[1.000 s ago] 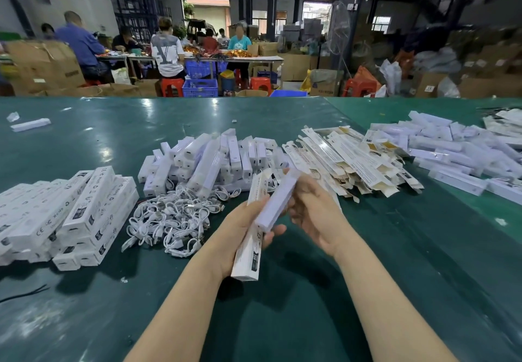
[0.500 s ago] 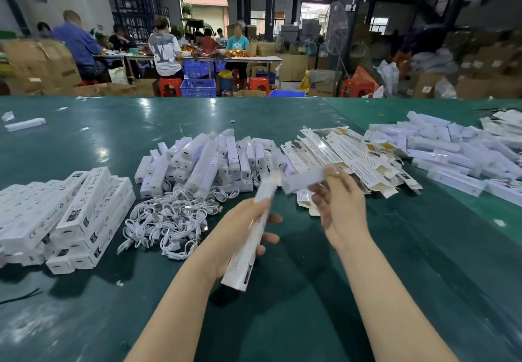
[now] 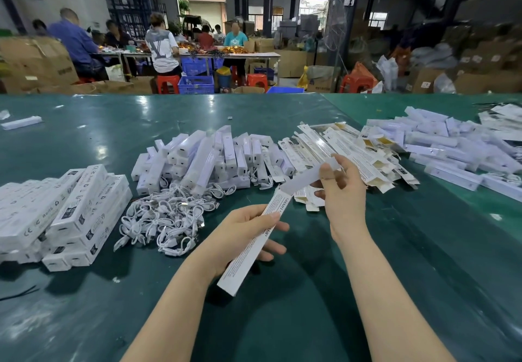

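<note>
My left hand [image 3: 240, 237] curls round a long, slim white carton [image 3: 237, 271] above the green table [image 3: 282, 319]. My right hand [image 3: 341, 200] pinches a white plastic bar [image 3: 305, 178] at the carton's open top. Both look light. The thin card probably crushes easily, so hold it by its edges.

On the green bench [image 3: 310, 319], stacked white printed cartons [image 3: 73, 214] lie left, a white cable heap [image 3: 161, 220] just right, white plastic bars [image 3: 203, 158] behind it, and apparently flat card sleeves [image 3: 347, 147] farther right.

A long printed box [image 3: 242, 257] tilts up-right (white bar [image 3: 302, 180] at its mouth).
</note>
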Tool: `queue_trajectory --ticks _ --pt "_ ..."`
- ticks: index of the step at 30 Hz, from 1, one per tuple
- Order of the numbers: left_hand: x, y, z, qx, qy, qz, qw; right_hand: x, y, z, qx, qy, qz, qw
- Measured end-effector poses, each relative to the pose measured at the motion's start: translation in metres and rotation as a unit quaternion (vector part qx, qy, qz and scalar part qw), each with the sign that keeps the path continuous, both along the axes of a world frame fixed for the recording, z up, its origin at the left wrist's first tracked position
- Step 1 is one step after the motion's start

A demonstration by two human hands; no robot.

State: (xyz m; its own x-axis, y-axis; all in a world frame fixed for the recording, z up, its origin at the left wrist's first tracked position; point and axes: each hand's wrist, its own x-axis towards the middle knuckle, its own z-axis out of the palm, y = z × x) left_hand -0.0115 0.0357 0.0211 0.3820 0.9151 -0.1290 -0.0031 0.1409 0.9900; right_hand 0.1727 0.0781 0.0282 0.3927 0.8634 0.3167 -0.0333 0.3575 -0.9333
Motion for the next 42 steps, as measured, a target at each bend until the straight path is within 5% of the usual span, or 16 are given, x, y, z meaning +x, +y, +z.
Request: queue_trajectory --ticks 10,17,25,38,42 --pt "-0.002 -0.002 0.000 0.016 0.008 -0.011 1.000 0.006 -0.002 0.003 -0.071 -0.041 0.076 0.994" --pt "-0.001 0.001 -0.004 0.035 -0.018 0.050 0.998 -0.020 -0.005 -0.007 -0.138 -0.357 0.145 0.913" --pt "0.003 0.001 -0.006 0.059 -0.022 0.048 0.997 -0.035 -0.012 -0.004 -0.137 -0.224 0.246 0.933" --pt "-0.002 0.014 -0.013 -0.041 -0.144 0.147 0.978 -0.041 -0.009 -0.011 -0.075 -0.219 0.075 0.970" --pt "0.004 0.017 -0.015 -0.106 -0.211 0.112 0.965 -0.055 -0.007 0.008 -0.007 -0.362 0.016 0.932"
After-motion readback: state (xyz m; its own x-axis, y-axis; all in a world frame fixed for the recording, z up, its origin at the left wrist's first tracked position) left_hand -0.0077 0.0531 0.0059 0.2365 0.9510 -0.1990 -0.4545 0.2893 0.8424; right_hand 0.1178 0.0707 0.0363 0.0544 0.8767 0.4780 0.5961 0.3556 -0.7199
